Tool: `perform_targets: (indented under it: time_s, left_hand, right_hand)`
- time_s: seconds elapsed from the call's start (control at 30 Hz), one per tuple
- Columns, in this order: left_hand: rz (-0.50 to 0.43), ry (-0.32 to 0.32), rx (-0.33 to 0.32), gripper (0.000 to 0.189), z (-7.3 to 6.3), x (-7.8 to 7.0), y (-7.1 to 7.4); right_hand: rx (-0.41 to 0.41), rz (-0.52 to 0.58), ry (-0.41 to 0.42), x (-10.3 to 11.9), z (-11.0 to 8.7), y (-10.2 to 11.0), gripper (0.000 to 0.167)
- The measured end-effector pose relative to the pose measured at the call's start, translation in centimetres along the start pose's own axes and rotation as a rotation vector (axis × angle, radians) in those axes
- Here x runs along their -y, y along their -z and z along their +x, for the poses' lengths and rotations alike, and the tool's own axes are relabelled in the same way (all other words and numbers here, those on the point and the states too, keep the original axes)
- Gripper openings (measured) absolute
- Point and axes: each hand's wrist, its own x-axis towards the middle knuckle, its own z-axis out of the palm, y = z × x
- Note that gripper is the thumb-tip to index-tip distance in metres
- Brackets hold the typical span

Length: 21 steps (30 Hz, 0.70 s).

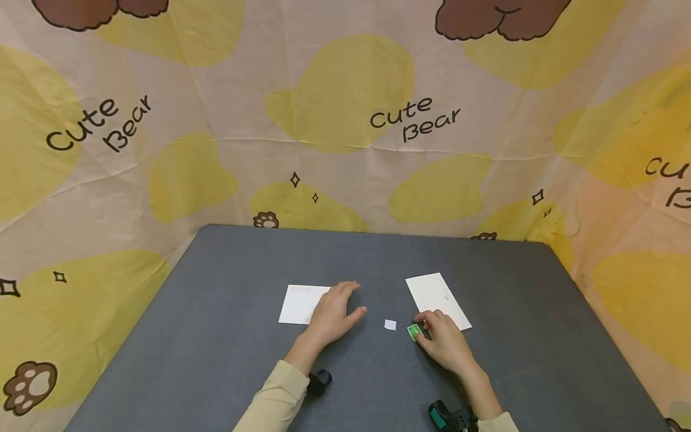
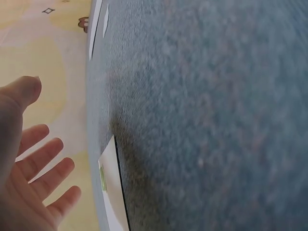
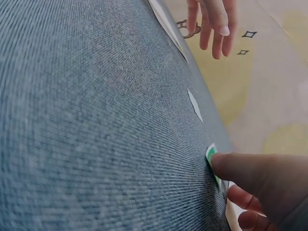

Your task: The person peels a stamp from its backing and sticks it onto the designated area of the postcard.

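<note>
In the head view my right hand (image 1: 445,342) holds a small green stamp (image 1: 412,332) with a white border, its thumb over the stamp's edge. The right wrist view shows the thumb (image 3: 236,168) against the stamp (image 3: 211,153) close to the tabletop; the contact on its far side is hidden. My left hand (image 1: 332,312), fingers spread and relaxed, is over the right part of a white envelope (image 1: 297,303). A green patch like a stamp (image 2: 102,178) shows on that envelope in the left wrist view. A second white envelope (image 1: 437,294) lies beside my right hand.
A small white paper square (image 1: 390,324) lies between the hands on the grey tabletop (image 1: 367,258). Behind the table hangs a printed cloth (image 1: 335,90) with yellow patches. Each wrist wears a dark strapped device, such as the right one (image 1: 453,417).
</note>
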Motion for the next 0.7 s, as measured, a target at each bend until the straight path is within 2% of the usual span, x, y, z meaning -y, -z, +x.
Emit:
perform_targets:
  time_s: [0.13, 0.33, 0.7]
  left_hand:
    - [-0.012, 0.003, -0.02, 0.048, -0.1, -0.3, -0.2]
    - [-0.028, 0.017, -0.016, 0.045, -0.4, -0.9, -0.4]
    - [-0.058, -0.005, -0.019, 0.038, -0.7, -2.3, 0.0]
  right_hand:
    - [0.003, -0.006, 0.008, -0.1, 0.0, -0.1, 0.028]
    - [0.022, 0.003, -0.003, -0.1, 0.0, -0.2, 0.026]
    - [0.035, -0.016, -0.035, -0.1, 0.4, -0.1, 0.023]
